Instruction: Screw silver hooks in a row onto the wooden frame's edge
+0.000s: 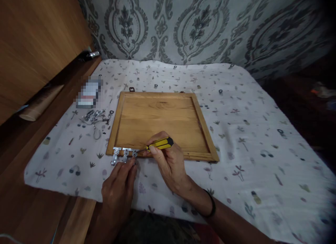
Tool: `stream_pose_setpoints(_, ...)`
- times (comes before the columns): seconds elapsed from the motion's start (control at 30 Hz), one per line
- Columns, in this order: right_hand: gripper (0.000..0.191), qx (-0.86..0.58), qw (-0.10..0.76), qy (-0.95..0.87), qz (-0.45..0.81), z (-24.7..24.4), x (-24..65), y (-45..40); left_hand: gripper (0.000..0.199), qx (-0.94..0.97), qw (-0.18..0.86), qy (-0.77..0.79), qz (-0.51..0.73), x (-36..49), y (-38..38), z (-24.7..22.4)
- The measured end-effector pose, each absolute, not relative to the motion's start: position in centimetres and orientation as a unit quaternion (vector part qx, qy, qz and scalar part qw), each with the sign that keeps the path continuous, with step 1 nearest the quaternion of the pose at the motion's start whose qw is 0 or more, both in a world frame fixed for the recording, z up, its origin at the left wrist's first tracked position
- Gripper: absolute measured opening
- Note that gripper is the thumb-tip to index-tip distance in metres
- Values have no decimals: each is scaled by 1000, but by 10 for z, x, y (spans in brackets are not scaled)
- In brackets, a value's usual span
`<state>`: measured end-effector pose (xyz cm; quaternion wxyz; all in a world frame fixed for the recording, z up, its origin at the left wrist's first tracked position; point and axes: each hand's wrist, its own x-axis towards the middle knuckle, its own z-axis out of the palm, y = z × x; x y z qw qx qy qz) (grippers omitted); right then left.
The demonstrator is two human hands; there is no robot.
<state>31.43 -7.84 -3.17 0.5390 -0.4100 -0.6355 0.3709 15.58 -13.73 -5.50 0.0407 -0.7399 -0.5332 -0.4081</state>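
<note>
A framed wooden panel [160, 125] lies flat on the patterned cloth. Along the left part of its near edge sit several metal hooks on small plates [117, 153]. My left hand [119, 182] has its fingers together at the rightmost of these hooks [134, 153], pressing or pinching it; the fingertips partly cover it. In my right hand [169, 163] is a yellow and black screwdriver [161, 143], held at a slant with its handle to the right. The screwdriver's tip points left and reaches close to that rightmost hook; whether it touches a screw is too small to tell.
Left of the panel lies a pile of metal hooks and small hardware [95, 118]. Behind it is a blurred, phone-like object [89, 93]. A wooden cabinet [39, 37] rises at the left, with a brown roll [40, 104] beside it. A patterned curtain [162, 27] hangs behind.
</note>
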Motion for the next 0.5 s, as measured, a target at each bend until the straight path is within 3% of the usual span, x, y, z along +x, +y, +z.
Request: stream_pose_setpoints(0.5,15,-366,533,-707,287,-26,314,-74,18,-738,6,-539,-406,155,-141,-49)
